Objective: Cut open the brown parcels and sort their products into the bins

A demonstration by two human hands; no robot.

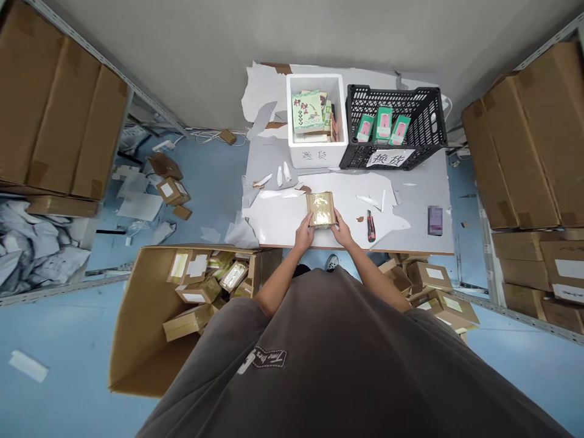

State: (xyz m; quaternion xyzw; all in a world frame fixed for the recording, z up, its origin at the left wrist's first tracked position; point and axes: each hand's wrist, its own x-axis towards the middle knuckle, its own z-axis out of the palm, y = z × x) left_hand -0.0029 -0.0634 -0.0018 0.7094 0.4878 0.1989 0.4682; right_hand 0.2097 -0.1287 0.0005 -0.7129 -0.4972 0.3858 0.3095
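A small cardboard box with shiny tape across its top is held between my two hands at the front of the white table. My left hand grips its left front corner, fingers closed against the side. On the opposite front corner, my right hand has hold of it in the same way. The undersides of the fingers are hidden. A red and black box cutter lies on the table right of my right hand. Torn white paper scraps lie behind the box.
At the table's back stand a white foam bin with flat packages and a black crate holding green-and-pink boxes. A phone lies at right. A large carton of parcels stands front left; more parcels sit front right.
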